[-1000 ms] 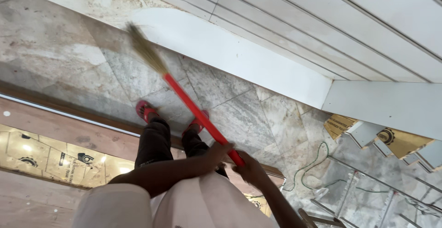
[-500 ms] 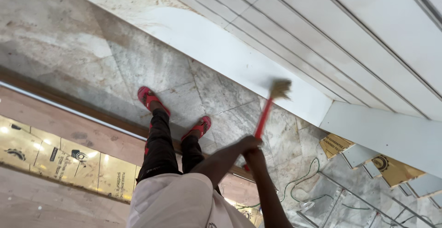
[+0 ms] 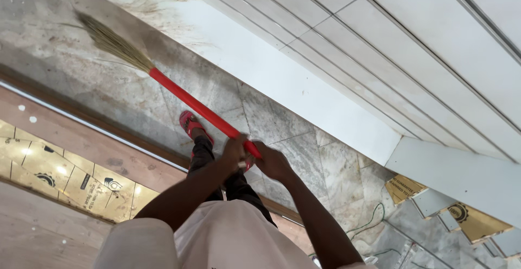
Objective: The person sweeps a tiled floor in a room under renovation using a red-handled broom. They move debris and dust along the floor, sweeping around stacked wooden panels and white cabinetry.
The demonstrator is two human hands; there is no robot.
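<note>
Both my hands grip a broom with a red handle (image 3: pixel 195 105) and straw bristles (image 3: pixel 111 43). My left hand (image 3: pixel 234 150) holds the handle's near end, and my right hand (image 3: pixel 273 162) is closed on it just beside, to the right. The broom reaches up and to the left, its bristles over the grey marble floor (image 3: pixel 81 79). Below the hands I see my dark trousers and a red sandal (image 3: pixel 191 124) on the floor.
A white wall base (image 3: pixel 282 79) runs diagonally along the marble floor. A brown strip and cardboard sheets (image 3: pixel 65 171) lie at the lower left. More cardboard pieces (image 3: pixel 404 187) and a green cable (image 3: pixel 374 220) sit at the lower right.
The broom has swung from the right, near the white wall base, across to the far left. Both hands have stayed shut on the handle.
</note>
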